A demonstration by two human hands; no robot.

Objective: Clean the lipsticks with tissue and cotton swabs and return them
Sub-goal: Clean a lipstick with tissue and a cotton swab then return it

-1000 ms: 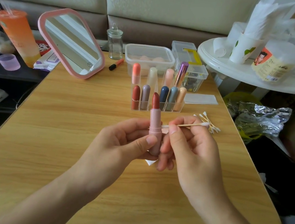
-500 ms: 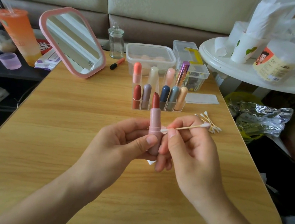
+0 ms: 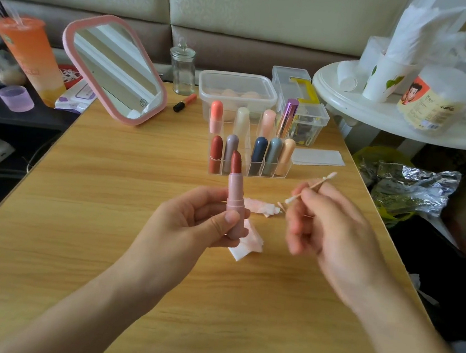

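Observation:
My left hand grips an uncapped pink lipstick upright, its dark red tip showing. My right hand pinches a cotton swab and is blurred, a short way right of the lipstick. Crumpled tissue pieces lie on the wooden table behind and under the lipstick. A clear acrylic organizer behind holds several capped lipsticks in different colours.
A pink-framed mirror, a glass jar, an orange pen and clear plastic boxes stand at the back. A white folded sheet lies right of the organizer. A white round side table with cups stands right.
My right hand has pulled the cotton swab away from the lipstick and moved right. The tissue pieces on the table have come into view. The left hand still holds the lipstick upright.

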